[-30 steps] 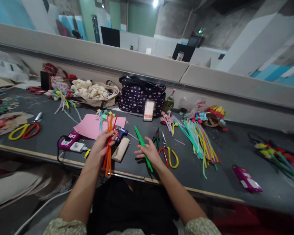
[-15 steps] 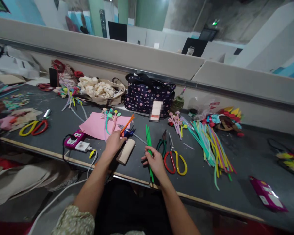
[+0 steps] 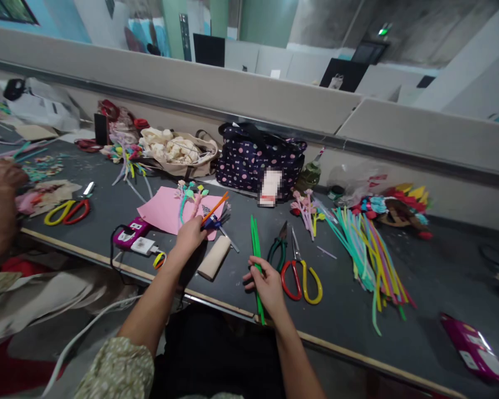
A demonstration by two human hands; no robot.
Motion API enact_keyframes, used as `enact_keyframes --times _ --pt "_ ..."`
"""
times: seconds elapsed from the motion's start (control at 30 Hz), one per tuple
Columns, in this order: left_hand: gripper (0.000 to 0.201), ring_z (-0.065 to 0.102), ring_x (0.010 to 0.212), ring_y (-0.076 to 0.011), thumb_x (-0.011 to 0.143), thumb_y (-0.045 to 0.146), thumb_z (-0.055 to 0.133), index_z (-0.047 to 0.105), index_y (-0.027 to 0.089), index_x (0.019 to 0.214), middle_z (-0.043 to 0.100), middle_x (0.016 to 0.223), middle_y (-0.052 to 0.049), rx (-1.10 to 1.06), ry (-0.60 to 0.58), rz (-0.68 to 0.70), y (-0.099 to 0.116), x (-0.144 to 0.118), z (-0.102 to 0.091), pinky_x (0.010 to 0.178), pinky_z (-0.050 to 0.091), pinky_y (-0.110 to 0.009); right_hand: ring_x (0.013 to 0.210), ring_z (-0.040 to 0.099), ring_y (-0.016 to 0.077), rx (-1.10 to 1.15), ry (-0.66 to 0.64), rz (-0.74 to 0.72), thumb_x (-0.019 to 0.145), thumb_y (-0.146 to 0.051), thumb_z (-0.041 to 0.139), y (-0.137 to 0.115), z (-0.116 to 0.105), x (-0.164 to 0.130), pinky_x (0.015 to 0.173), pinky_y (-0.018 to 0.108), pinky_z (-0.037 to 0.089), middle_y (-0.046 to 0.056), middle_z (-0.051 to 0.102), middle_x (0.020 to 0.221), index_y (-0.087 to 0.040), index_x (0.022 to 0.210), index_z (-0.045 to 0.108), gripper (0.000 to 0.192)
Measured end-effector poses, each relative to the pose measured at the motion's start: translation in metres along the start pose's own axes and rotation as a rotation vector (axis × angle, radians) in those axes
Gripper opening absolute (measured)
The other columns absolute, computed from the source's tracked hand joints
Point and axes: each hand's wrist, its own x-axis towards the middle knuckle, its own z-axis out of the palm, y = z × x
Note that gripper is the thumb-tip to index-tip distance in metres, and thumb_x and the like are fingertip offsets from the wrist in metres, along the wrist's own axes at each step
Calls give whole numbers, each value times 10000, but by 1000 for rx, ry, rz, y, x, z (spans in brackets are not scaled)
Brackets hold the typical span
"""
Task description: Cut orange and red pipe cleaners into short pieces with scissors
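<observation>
Workroom interior: long dark-grey table [image 3: 345, 302] before a low, pale partition [image 3: 233, 91].
Table edged in light wood at front; partition with a joint toward the right. Beyond: white dividers [image 3: 270, 60], two black screens [image 3: 209, 50], green panel [image 3: 268, 22], rough grey concrete wall [image 3: 324, 25], pale slanting pillar [image 3: 469, 55], blue wall section [image 3: 54, 16] at far left, lit green sign [image 3: 383, 30] high at right.

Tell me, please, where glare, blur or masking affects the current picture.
In the head view, glare streaks the purple object at lower right; the co-worker's hand far left looks blurred; a mosaic patch hides detail before the dotted bag; the green stems at the right hand look fairly clear.
</observation>
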Motion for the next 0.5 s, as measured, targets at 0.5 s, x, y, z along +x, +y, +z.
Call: enact_keyframes --times 0.5 --pt "457 629 988 -355 808 422 618 566 117 1144 605 1147 -247 35 85 -314 -46 34 -15 723 458 -357 723 708 173 -65 -22 -36 883 -445 581 3 -4 4 505 261 597 123 659 1122 -167 1168 640 402"
